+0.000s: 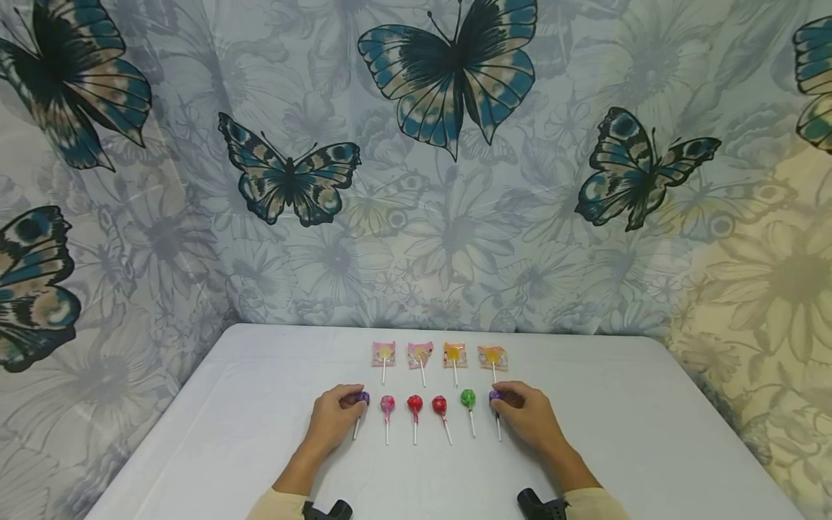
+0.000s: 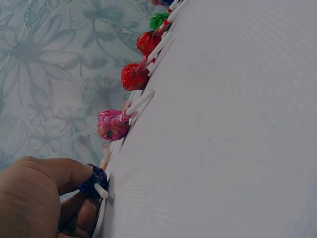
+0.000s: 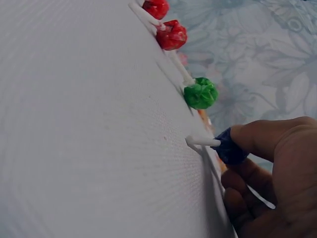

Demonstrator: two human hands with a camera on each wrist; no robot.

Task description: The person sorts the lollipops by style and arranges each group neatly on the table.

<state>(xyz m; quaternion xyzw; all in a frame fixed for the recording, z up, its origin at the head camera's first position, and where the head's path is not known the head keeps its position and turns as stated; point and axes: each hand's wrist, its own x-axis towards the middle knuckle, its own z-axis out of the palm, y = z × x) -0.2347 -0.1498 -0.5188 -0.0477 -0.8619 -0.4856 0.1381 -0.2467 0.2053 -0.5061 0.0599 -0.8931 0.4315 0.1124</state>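
Observation:
At the left end of the near row, my left hand (image 1: 334,417) pinches the wrapped head of a purple lollipop (image 2: 94,181), its white stick pointing toward me. My right hand (image 1: 528,413) pinches another purple lollipop (image 3: 230,147) by its head at the row's right end. Between the hands lie a pink lollipop (image 1: 387,404), a red lollipop (image 1: 414,404), a second red lollipop (image 1: 439,405) and a green lollipop (image 1: 468,398). In the right wrist view, the green lollipop (image 3: 201,93) is nearest to my right hand.
Behind them runs a row of flat lollipops in clear wrappers, two pinkish (image 1: 383,354) and two orange (image 1: 455,354). All lie on a white table (image 1: 260,404). A butterfly-and-flower printed cloth (image 1: 403,274) stands behind the table's far edge.

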